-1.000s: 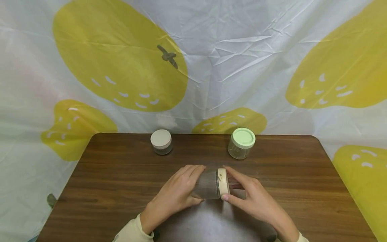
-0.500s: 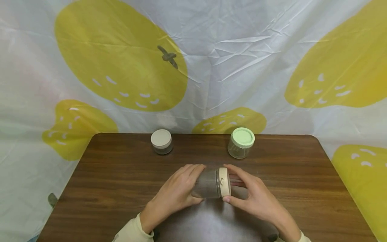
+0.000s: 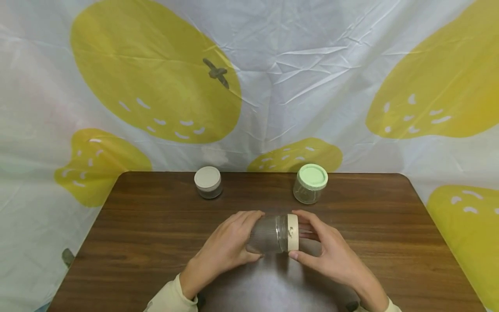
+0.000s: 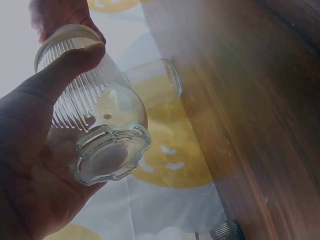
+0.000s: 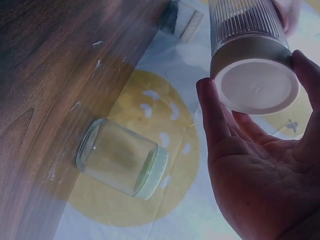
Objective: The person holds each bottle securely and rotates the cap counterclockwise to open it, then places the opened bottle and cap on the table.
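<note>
A ribbed clear glass jar (image 3: 266, 235) lies sideways in the air over the table, its base toward the left. My left hand (image 3: 229, 242) grips the jar's body, thumb below and fingers above. On the jar's right end is a cream lid (image 3: 293, 232) with a small dark mark on its side. My right hand (image 3: 331, 249) holds this lid by the rim between thumb and fingertips. A band of clear glass neck shows between jar body and lid. In the right wrist view the lid's flat top (image 5: 257, 87) faces the palm, and the scalloped glass base (image 4: 112, 155) shows in the left wrist view.
Toward the back of the brown wooden table (image 3: 148, 216) stand two more glass jars. A short jar with an off-white lid (image 3: 208, 182) is left, and a taller jar with a pale green lid (image 3: 310, 184) right. Behind hangs a white cloth (image 3: 312, 86) with yellow fruit prints.
My right hand has turned the cream lid and drawn it slightly right, baring more of the jar's neck. The left hand has stayed nearly still on the jar.
</note>
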Tool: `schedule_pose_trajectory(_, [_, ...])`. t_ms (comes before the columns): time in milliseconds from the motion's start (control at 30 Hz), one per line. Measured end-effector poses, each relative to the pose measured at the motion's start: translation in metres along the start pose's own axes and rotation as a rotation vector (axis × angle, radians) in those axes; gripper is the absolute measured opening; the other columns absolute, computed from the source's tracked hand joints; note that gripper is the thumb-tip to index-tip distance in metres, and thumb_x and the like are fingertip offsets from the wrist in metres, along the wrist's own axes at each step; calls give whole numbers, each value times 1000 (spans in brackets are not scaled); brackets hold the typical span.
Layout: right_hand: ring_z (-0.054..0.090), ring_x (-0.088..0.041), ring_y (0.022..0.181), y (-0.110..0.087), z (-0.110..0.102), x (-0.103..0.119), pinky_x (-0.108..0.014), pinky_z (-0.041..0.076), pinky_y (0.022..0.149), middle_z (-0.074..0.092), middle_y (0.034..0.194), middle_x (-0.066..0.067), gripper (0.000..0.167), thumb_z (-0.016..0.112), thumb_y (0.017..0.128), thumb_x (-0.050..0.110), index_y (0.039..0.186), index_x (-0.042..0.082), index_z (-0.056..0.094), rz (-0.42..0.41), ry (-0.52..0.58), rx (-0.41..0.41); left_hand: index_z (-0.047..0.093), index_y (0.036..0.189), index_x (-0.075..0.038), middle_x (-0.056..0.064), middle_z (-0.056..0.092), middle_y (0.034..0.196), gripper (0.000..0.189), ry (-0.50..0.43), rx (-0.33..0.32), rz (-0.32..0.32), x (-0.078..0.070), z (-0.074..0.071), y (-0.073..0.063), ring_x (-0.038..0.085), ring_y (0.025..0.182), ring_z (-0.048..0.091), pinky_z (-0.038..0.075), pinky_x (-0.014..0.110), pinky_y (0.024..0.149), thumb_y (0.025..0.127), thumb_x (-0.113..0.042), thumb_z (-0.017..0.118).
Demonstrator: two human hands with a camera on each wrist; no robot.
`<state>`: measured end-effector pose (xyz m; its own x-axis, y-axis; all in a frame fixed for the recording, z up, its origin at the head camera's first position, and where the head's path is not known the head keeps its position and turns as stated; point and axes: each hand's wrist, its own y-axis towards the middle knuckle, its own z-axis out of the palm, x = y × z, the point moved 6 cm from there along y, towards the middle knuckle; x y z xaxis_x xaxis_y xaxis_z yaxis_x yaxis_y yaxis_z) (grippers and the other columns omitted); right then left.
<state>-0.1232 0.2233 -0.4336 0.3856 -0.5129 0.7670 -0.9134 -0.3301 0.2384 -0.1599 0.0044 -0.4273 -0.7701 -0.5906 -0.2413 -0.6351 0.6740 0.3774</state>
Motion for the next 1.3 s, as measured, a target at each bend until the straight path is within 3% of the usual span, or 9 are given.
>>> schedule_pose_trajectory(267, [70, -14, 123, 0, 1, -2, -29, 59, 103, 69, 135, 3, 85, 90, 85, 27, 156, 27, 43, 4, 18, -8, 58, 139, -6, 6, 70, 135, 93, -3, -8, -21, 5, 3, -1, 21, 123, 68, 54, 33, 111, 63, -39, 100])
schedule_pose_trajectory(500, [69, -10, 121, 0, -1, -2, -31, 60, 102, 72, 133, 2, 81, 90, 86, 27, 152, 14, 46, 8, -14, -31, 57, 138, -6, 6, 71, 130, 93, -38, -21, -55, 11, 6, -1, 20, 120, 69, 57, 34, 106, 62, -39, 101])
schedule_pose_trajectory(1000, [72, -11, 115, 2, -4, -7, -33, 60, 100, 74, 128, 1, 80, 91, 84, 25, 150, 20, 46, 12, -36, -47, 58, 136, -5, 8, 72, 126, 92, -106, -35, -114, 23, 9, 2, 23, 117, 71, 59, 37, 102, 62, -41, 101])
schedule_pose_trajectory(1300, [71, -9, 115, 5, -2, -13, -32, 60, 100, 73, 127, 1, 78, 90, 84, 22, 149, 14, 47, 23, -18, -23, 56, 136, -9, 5, 70, 125, 90, -121, -49, -216, 37, 10, 1, 20, 98, 73, 63, 38, 81, 64, -46, 97])
